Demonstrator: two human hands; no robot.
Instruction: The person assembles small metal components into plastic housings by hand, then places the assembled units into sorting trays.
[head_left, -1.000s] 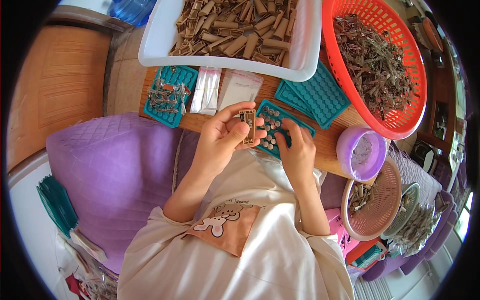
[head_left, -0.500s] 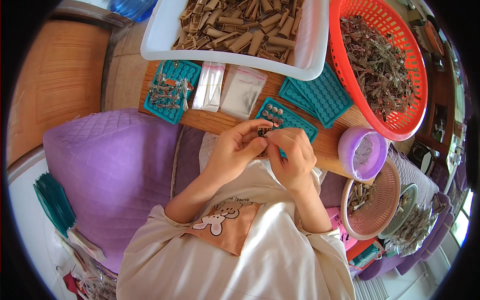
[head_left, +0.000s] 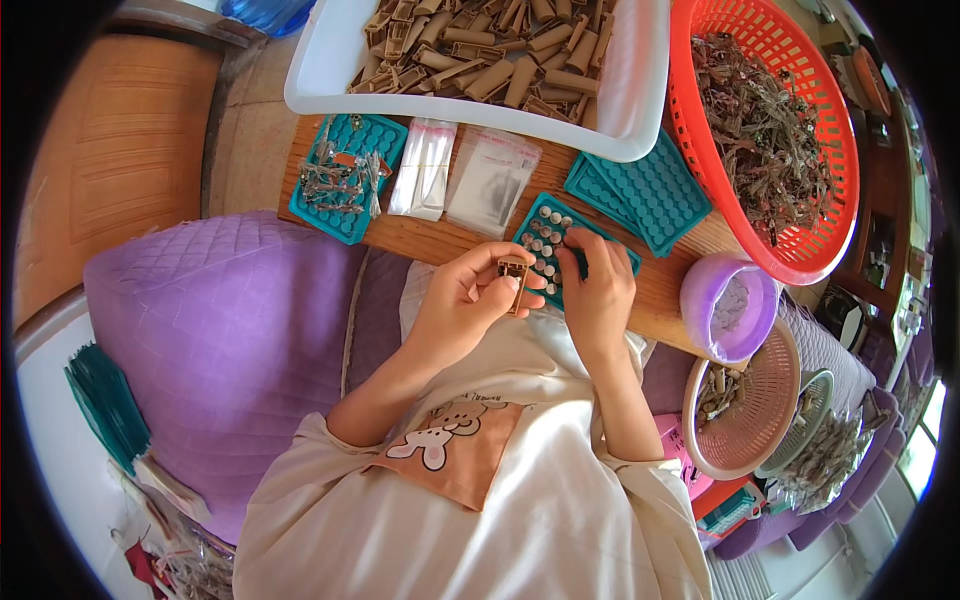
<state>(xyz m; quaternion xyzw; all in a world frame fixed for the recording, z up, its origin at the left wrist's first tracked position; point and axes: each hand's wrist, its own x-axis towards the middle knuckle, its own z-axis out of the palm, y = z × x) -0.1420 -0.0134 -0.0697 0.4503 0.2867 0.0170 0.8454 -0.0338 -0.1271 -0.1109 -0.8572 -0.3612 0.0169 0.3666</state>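
My left hand (head_left: 470, 295) is closed around a small brown plastic casing (head_left: 513, 272), held upright with its open side showing dark and metallic parts inside. My right hand (head_left: 600, 285) is over the right part of a teal tray (head_left: 618, 254) on the table. Its thumb and forefinger are bent and slightly apart, and nothing shows between them. Rows of small silver, round-topped pieces (head_left: 545, 233) fill the tray's left part, close to those fingertips. The fingers of my right hand hide some of the tray.
A white bin (head_left: 470, 107) of brown casings stands at the back. Beside it is a red basket (head_left: 681, 110) of tangled metallic strips. Teal trays (head_left: 660, 195), clear plastic bags (head_left: 492, 180) and a tray with wire-like parts (head_left: 345, 225) lie on the table. A purple bowl (head_left: 697, 300) sits at right.
My right hand has left the casing and moved right to the teal tray. The casing stays in my left hand, now more visible, as are the silver pieces.
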